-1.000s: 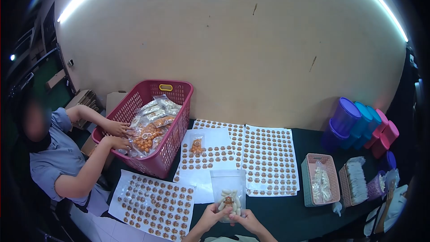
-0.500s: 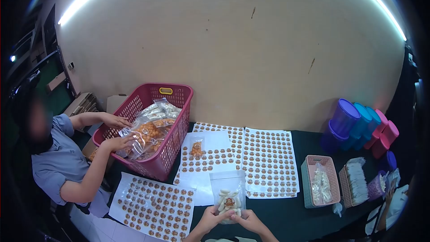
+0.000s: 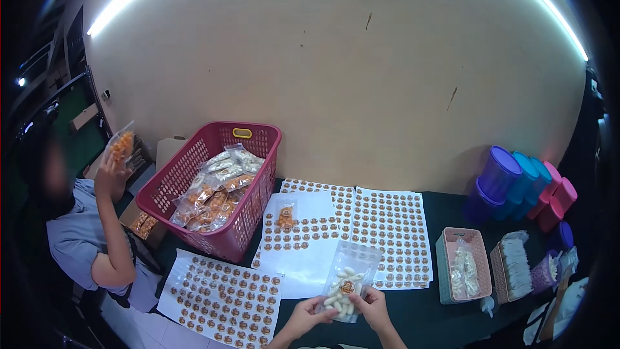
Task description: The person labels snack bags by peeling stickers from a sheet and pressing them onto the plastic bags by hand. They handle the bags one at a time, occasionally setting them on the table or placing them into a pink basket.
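A clear pouch of white oblong snacks (image 3: 338, 297) is held up in front of me, leaning to the right. On its front sits a round brown sticker (image 3: 347, 287). My left hand (image 3: 307, 318) grips the pouch's lower left edge with the fingers closed. At its lower right, my right hand (image 3: 372, 311) also holds it, the thumb beside the sticker. Just behind lies a white sheet with round brown stickers (image 3: 300, 271), and a small pouch of orange snacks (image 3: 285, 214) rests on it.
A maroon basket (image 3: 247, 236) full of snack pouches stands at left. Beside it a co-worker (image 3: 103, 239) holds an orange-snack pouch (image 3: 121, 147). More sticker sheets (image 3: 219, 294) cover the table. Small baskets (image 3: 444, 291) and coloured containers (image 3: 497, 171) are at right.
The pouch in my hands has tilted to the right, and my right hand has moved right and slightly up. The co-worker's hands left the basket and raised an orange-snack pouch.
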